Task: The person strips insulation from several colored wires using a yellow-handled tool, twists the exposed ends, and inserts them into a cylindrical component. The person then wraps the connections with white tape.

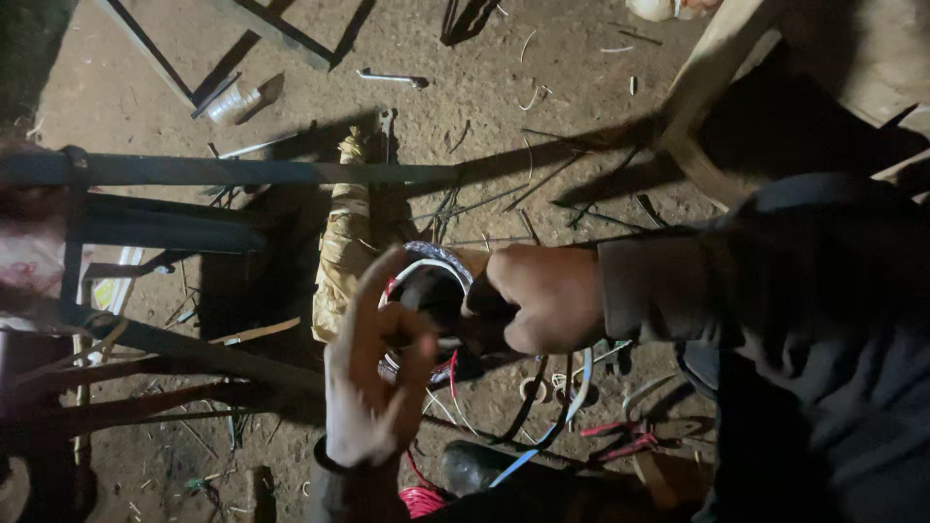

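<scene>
A round wire-wound ring [431, 266] with a dark core and white and red wires on it is held over the dirt floor between both hands. My left hand [373, 373] comes up from the bottom with a dark band on its wrist, and its fingers curl around the ring's left rim. From the right, in a dark sleeve, my right hand [544, 297] is closed on the ring's right side. Loose white, blue and red wires [572, 392] hang below the ring.
Dark metal frame bars [232, 171] cross the left side. A tan wrapped bundle [344, 247] lies behind the ring. On the dirt are a wrench [392, 77], a plastic bottle [232, 102], red-handled pliers [630, 441], a red wire spool [421, 501] and a wooden plank [707, 87].
</scene>
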